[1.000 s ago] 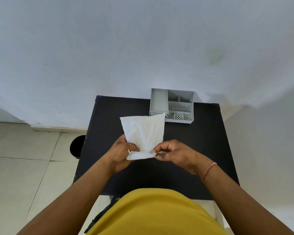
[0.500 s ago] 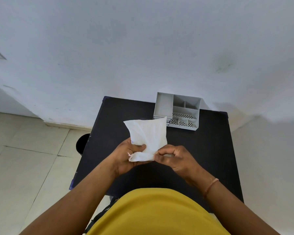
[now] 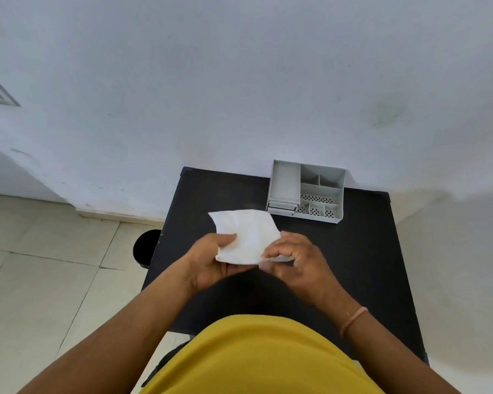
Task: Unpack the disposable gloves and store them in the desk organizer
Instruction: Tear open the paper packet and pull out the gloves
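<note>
A flat white packet of disposable gloves is held above the black desk. My left hand grips its lower left edge, thumb on top. My right hand pinches the packet's lower right corner, fingers curled. The grey desk organizer stands at the desk's far edge against the wall, beyond and to the right of the packet. Its tall left bin and small compartments look empty.
A black round bin stands on the tiled floor left of the desk. The white wall rises right behind the desk. My yellow shirt covers the desk's near edge.
The packet has tipped from upright to lying flatter, tilted left. My right hand has shifted to its lower right corner. The camera view has drifted left and up.
</note>
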`<state>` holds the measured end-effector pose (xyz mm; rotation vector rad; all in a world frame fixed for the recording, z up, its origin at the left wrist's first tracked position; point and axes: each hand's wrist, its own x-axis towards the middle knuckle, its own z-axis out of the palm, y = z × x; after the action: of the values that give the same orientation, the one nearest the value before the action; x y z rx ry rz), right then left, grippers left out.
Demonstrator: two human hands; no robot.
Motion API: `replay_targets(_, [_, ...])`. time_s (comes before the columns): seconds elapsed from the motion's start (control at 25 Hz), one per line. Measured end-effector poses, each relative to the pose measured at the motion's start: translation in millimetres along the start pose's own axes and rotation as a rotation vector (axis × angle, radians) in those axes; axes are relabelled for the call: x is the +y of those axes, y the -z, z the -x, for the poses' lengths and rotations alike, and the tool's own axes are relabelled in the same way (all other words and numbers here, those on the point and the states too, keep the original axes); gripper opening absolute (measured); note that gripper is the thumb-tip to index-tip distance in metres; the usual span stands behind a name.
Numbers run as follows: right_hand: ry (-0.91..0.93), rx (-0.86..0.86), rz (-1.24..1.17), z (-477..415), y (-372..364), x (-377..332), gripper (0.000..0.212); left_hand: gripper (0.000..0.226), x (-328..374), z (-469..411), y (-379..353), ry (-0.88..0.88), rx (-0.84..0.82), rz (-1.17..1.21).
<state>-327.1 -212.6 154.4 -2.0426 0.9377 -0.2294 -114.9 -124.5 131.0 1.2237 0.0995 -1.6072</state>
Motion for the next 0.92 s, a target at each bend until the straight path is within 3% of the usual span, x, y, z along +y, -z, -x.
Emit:
replay_targets(0.08, [0.031,0.201,-0.042,-2.2,-9.5,-5.0,0.012,0.057,4.3,4.3,5.3,0.076,-0.008,0.012])
replay_targets(0.16, [-0.120,0.274,-0.304,-6.7,-18.9,-14.1,0.005,0.070,2.2,11.4,8.8,0.081,0.054,-0.055])
replay_targets(0.24, [-0.284,0.281,-0.438,-10.7,-29.7,-22.0,0.007,0.053,-5.2,24.7,6.1,-0.067,0.165,-0.208])
replay_targets(0.32, [-0.370,0.265,-0.479,-11.4,-38.7,-25.5,0.015,0.034,-12.3,36.2,1.5,-0.258,0.170,-0.409])
replay_targets(0.4, [-0.406,0.242,-0.531,-8.2,-43.5,-29.2,0.020,0.034,-17.6,42.9,-4.8,-0.352,0.081,-0.574])
replay_targets(0.52, [-0.418,0.230,-0.512,-2.0,-48.1,-34.2,0.020,0.043,-17.8,42.0,-11.2,-0.382,0.075,-0.708])
replay_targets(0.64, [-0.435,0.235,-0.407,0.0,-51.0,-32.9,0.008,0.037,-15.4,37.8,-13.5,-0.408,0.088,-0.751])
replay_targets(0.72, [-0.438,0.205,-0.408,2.2,-49.8,-33.8,0.013,0.021,-13.1,35.4,-14.9,-0.448,0.088,-0.793])
replay_targets(0.8, [-0.452,0.160,-0.513,5.9,-43.2,-36.7,0.024,0.005,-11.2,36.2,-19.2,-0.458,0.104,-0.762])
replay_targets(0.92, [-0.533,0.110,-0.715,13.0,-29.6,-33.9,0.030,0.007,-6.4,38.4,-27.0,-0.390,0.140,-0.576])
